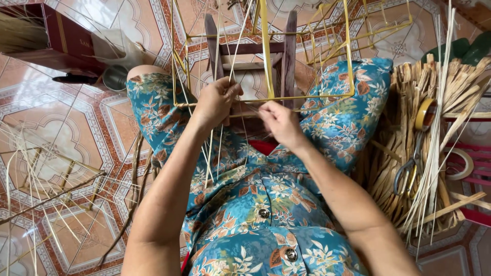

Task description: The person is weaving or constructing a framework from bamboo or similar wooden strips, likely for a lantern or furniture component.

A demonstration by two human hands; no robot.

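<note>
I clench my left hand (pixel 216 101) and right hand (pixel 279 121) on thin pale strips (pixel 236 51) at the yellow wire frame (pixel 266 56); I'd keep them taut, close together.

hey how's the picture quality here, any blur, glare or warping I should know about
Head view: soft even daylight, no hard shadows; mild sheen on the floor tiles; both hands, left hand and right hand, at the yellow wire frame look sharp; thin straw strands at the left edge look streaky; wide-angle bending toward the corners.
</note>
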